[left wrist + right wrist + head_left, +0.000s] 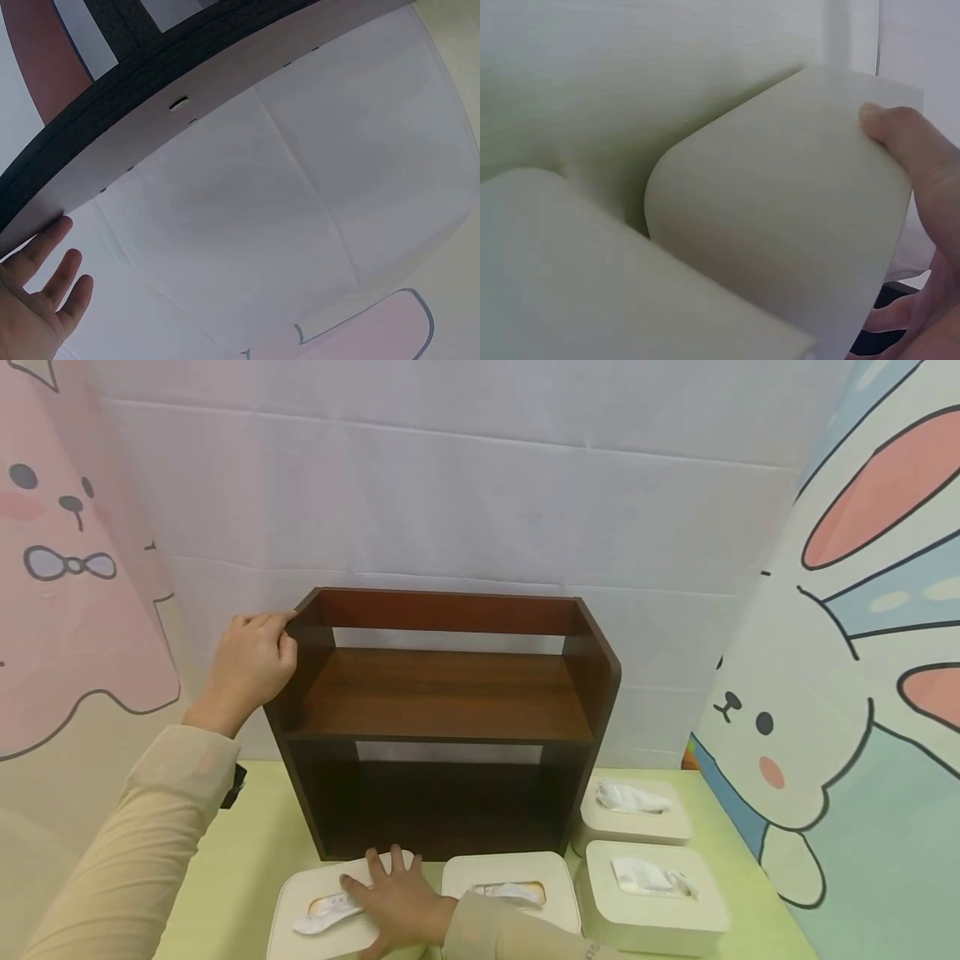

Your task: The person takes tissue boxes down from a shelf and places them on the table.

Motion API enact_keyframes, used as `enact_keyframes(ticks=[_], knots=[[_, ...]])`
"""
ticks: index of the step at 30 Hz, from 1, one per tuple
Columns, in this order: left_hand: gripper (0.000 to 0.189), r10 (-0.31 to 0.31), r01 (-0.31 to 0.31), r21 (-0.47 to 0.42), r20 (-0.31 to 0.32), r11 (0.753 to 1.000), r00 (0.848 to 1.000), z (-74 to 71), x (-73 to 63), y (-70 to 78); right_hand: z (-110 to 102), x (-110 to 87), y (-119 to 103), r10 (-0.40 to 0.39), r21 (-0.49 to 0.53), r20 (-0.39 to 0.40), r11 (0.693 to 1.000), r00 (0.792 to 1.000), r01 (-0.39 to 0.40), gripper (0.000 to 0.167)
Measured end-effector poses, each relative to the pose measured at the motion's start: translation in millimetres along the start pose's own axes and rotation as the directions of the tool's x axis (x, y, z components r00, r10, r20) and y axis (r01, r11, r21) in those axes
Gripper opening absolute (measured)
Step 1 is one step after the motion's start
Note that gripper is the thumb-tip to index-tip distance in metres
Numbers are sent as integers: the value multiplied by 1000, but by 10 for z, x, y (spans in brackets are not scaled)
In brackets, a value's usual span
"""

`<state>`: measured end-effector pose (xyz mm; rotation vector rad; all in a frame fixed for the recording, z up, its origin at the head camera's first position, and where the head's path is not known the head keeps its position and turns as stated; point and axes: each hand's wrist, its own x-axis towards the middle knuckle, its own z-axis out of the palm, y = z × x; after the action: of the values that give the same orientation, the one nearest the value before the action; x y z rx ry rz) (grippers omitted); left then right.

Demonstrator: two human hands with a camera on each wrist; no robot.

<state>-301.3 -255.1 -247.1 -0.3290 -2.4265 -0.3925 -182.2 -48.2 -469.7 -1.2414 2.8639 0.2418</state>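
A dark brown two-tier wooden shelf (442,693) stands at the middle of the table. My left hand (258,660) grips the upper front part of its left side panel; in the left wrist view, fingers (56,259) show along the panel's outer side. At the shelf's foot is a cream tissue box (303,893), slightly turned, with a white tissue in its slot. My right hand (401,897) holds that box, fingers spread over the lid. In the right wrist view the thumb (889,124) presses on the box's side wall.
Another tissue box (551,877) stands just right of the held one. Two more, a front box (652,902) and a back box (633,810), stand at the shelf's right. The table (225,860) has a light green top. A white cloth wall (450,485) hangs behind.
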Motion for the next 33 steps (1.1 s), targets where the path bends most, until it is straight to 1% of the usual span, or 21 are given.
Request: enact_keyframes(ticks=[7, 13, 18, 25, 29, 33], knots=[[41, 9, -9, -1, -16, 1000, 1000, 12, 1, -3, 42, -28, -58, 45, -13, -27, 999, 999, -46, 94], [41, 9, -9, 1, -18, 1000, 1000, 8, 1, 2, 61, -46, -82, 68, -9, -40, 998, 997, -68, 94], [41, 5, -5, 0, -9, 1000, 1000, 0, -2, 16, 82, -41, -112, 109, 1, -49, 994, 993, -109, 93], [42, 2, -2, 5, 3, 1000, 1000, -5, -3, 38, 60, -69, -119, 140, 16, -20, 990, 990, -140, 92], [42, 4, -4, 13, 7, 1000, 1000, -11, -3, 42, 32, -92, -85, 129, 51, 11, 990, 992, -129, 93], [42, 7, -7, 27, 6, 1000, 1000, -26, -3, 52, -16, -119, -26, 100, 91, 41, 991, 994, -103, 92]])
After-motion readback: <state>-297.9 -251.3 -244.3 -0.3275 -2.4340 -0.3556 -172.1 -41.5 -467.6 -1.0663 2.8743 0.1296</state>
